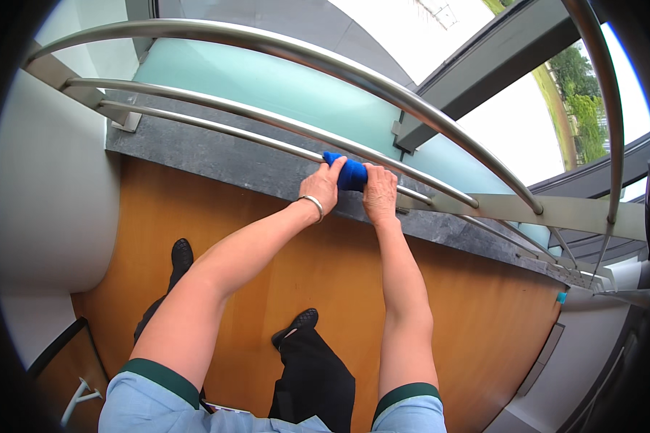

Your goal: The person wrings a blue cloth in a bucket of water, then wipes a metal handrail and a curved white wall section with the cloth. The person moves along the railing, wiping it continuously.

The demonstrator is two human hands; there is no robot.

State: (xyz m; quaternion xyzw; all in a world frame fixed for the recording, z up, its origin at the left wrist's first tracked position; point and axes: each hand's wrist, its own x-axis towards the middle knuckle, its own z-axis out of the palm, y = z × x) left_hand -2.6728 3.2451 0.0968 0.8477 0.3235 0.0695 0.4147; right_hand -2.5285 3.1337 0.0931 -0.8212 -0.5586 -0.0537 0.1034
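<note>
I have my left hand and right hand clamped around a bright blue cloth, mid-wipe on the lowest slim steel rail, so sliding it along seems next.

Both hands clenched, arms outstretched

The scene is lit brightly and evenly by daylight, which is admitted through the glazing at the upper right — there the sky is blown out to plain white. Soft highlights are carried along the steel rails, and only faint shadows are cast on the wooden floor. Focus is kept sharp at the centre. Straight edges are bent strongly toward the rim — the corners are swallowed by black vignetting.
</note>
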